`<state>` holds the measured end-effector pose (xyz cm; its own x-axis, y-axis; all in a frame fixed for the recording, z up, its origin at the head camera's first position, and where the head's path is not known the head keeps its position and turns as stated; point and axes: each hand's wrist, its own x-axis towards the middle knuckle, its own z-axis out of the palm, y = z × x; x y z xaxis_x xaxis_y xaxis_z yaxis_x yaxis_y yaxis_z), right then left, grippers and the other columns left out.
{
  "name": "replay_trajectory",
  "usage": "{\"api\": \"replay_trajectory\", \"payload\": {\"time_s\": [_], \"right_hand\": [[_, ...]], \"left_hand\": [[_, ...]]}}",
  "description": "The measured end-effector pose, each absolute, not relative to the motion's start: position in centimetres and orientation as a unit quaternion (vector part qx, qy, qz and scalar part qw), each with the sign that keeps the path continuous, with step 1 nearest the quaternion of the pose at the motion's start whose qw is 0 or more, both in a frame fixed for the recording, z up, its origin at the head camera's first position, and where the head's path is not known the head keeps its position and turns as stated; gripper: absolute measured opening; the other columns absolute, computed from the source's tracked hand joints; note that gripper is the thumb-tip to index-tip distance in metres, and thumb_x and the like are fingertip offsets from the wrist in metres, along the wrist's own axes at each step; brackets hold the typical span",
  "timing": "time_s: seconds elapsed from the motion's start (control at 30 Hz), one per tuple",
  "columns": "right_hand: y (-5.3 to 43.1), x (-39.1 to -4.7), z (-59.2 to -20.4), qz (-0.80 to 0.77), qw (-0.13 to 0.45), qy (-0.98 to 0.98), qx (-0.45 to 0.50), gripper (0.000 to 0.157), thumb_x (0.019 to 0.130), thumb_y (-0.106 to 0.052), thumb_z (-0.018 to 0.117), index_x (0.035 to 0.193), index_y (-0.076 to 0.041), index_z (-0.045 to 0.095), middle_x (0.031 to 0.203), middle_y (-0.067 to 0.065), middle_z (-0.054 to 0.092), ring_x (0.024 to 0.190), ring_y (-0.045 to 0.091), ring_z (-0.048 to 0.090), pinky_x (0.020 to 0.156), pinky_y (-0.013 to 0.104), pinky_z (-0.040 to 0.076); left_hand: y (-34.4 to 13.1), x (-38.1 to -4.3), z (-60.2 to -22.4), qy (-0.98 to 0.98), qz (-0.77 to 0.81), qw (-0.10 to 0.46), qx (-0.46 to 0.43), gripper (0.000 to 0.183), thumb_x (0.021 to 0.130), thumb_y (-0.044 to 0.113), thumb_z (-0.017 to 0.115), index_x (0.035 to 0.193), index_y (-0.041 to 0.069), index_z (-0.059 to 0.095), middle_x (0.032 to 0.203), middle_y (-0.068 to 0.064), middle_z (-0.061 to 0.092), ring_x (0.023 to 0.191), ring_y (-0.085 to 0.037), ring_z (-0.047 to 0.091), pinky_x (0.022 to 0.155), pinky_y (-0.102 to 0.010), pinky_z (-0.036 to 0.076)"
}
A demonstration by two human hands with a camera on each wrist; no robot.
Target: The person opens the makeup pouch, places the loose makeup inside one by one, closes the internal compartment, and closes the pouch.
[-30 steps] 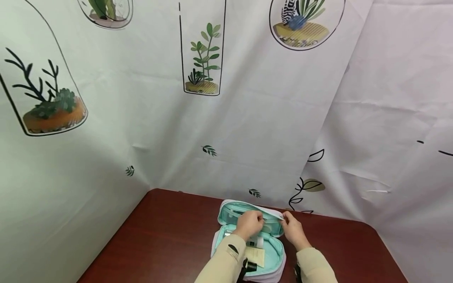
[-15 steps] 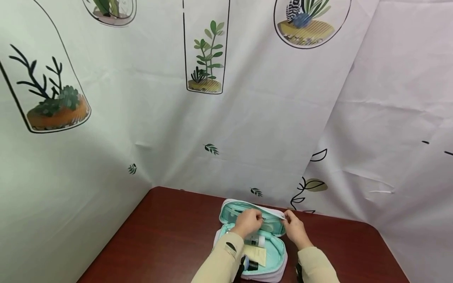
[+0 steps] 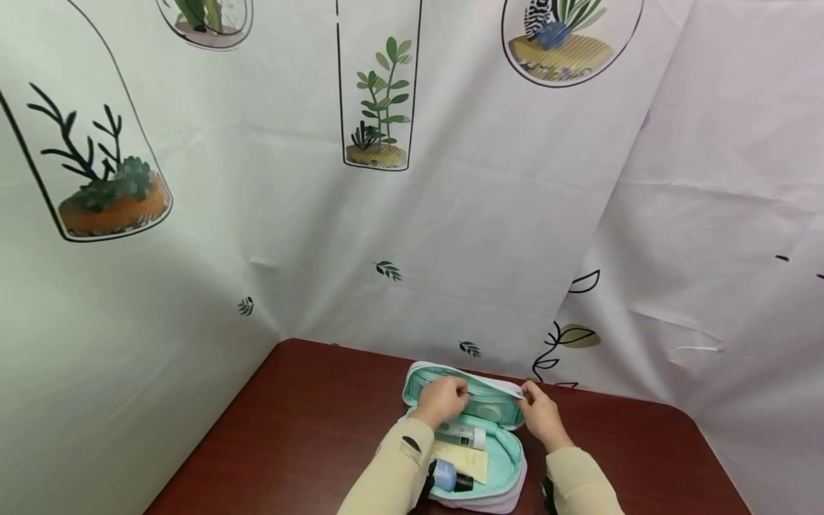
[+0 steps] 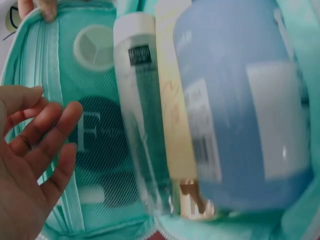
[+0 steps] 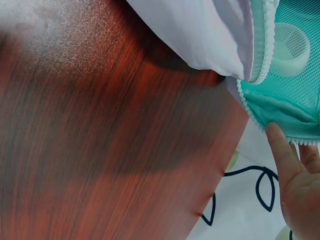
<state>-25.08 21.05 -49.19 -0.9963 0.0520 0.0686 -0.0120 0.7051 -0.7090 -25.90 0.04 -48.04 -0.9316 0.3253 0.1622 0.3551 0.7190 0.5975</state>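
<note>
A lavender toiletry bag (image 3: 512, 498) with a mint lining lies unzipped, its lid (image 3: 412, 386) raised at the back. At the lid's mesh pocket (image 4: 90, 175), my left hand (image 3: 443, 399) pinches with thumb and forefinger along the pocket's zipper; the pull itself is hidden. My right hand (image 3: 543, 416) holds the lid's rim at its right corner. Behind the mesh show a round black compact (image 4: 102, 145) marked F and a pale round container (image 4: 95, 47). The base holds a clear bottle (image 4: 142, 100) with a white cap, a pale yellow tube (image 4: 172, 100) and a blue bottle (image 4: 230, 100).
The bag stands on a dark red wooden table (image 3: 322, 422), close to its back edge. White cloth (image 3: 309, 214) printed with plants hangs behind the table and to its left. Bare tabletop shows left and right of the bag.
My left hand has slid left along the mesh pocket's zipper, uncovering more of the clear bottle, yellow tube and blue bottle. The right hand keeps its hold on the lid's corner.
</note>
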Motion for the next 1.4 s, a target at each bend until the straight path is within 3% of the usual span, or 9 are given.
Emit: {"api": "replay_trajectory", "payload": {"time_s": [0.43,1.4], "right_hand": [[20.9,-25.0,-49.4,0.383,0.044,-0.922,-0.010,0.006,0.091,-0.003,0.054,0.091,-0.006,0.048,0.079,0.008,0.048,0.068,0.022,0.047,0.056,0.033,0.039],[21.1,-25.2,-49.4,0.372,0.047,-0.927,-0.021,0.007,0.090,-0.001,0.054,0.092,-0.003,0.048,0.079,0.009,0.048,0.067,0.022,0.046,0.056,0.034,0.038]], "left_hand": [[-0.9,-25.8,-47.2,-0.924,-0.335,-0.007,-0.184,0.035,0.091,0.015,0.060,0.061,0.017,0.041,0.055,0.004,0.035,0.049,-0.009,0.033,0.051,-0.025,0.030],[-2.6,-26.4,-47.6,-0.948,-0.275,0.036,-0.155,0.038,0.088,0.015,0.061,0.058,0.019,0.039,0.052,0.006,0.032,0.046,-0.008,0.029,0.047,-0.024,0.025]]}}
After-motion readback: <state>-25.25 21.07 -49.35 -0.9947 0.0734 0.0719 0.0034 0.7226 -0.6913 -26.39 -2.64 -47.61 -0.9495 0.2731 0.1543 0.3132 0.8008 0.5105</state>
